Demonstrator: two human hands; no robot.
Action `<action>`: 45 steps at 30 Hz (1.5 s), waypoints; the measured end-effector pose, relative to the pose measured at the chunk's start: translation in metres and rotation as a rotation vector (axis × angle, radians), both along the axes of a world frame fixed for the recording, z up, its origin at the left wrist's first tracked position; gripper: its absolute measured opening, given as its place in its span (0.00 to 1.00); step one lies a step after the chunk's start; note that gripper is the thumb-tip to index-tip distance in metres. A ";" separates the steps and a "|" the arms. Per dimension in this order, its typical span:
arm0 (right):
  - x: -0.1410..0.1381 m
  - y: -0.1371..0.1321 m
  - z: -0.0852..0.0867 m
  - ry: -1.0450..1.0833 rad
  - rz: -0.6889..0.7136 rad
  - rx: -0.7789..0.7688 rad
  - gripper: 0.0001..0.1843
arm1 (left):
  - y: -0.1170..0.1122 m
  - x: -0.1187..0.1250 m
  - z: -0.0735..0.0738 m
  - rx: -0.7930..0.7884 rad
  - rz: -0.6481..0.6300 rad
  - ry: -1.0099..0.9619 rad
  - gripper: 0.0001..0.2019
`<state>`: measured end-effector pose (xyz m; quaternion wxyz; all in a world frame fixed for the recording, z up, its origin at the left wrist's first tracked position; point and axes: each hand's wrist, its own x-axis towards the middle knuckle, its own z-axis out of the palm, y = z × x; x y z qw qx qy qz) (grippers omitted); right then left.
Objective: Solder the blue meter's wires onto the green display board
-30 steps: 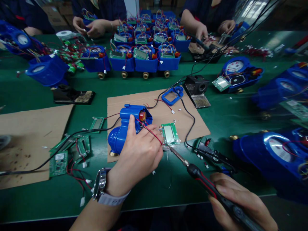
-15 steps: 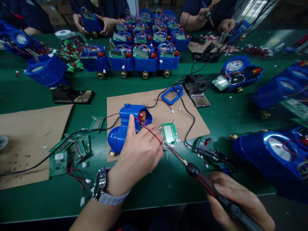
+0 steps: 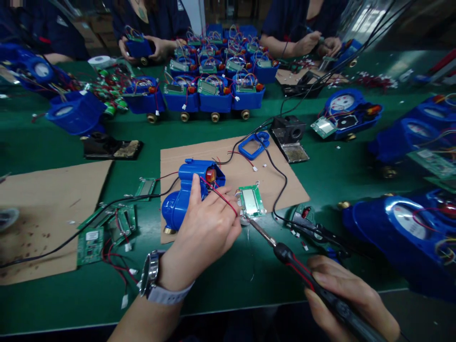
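Note:
My left hand (image 3: 210,223) rests with its index finger on a blue water-meter body (image 3: 174,204). Its other fingers are curled together beside a small green circuit board with a display (image 3: 251,199). A red wire (image 3: 228,203), with a dark one along it, runs from the meter over these fingers to their tips, where it appears pinched; the exact grip is hidden. In my right hand (image 3: 345,294) is a soldering iron (image 3: 285,254), held by its black and red handle. The iron's tip is at the board's lower left corner, close to my left fingertips.
Cardboard (image 3: 285,185) lies under the meter, with a blue frame (image 3: 253,146) and an iron stand (image 3: 290,135) behind. Loose circuit boards (image 3: 90,242) are at left. Blue meters (image 3: 399,218) crowd the right; several more (image 3: 213,99) stand in rows. Black cables cross the bench. Co-workers sit opposite.
The view has shifted slightly. My hands and the iron's tip stay nearly in place at the board. Across the bench, a co-worker at right has lowered a raised tool toward a meter.

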<state>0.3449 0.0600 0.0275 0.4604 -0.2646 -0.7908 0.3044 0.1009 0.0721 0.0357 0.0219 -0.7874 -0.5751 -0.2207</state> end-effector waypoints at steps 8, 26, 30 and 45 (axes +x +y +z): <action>0.001 0.001 0.008 0.313 -0.380 0.009 0.12 | -0.006 -0.006 0.009 -0.089 -0.054 -0.118 0.03; -0.059 0.032 0.019 0.180 -0.097 0.088 0.17 | -0.035 0.014 0.025 -0.155 0.008 -0.518 0.14; -0.073 0.036 0.018 0.155 -0.068 0.139 0.14 | -0.031 0.019 0.023 -0.094 -0.065 -0.359 0.13; -0.070 0.050 -0.007 0.222 -0.146 0.144 0.18 | -0.005 0.004 0.040 -0.192 -0.156 -0.461 0.08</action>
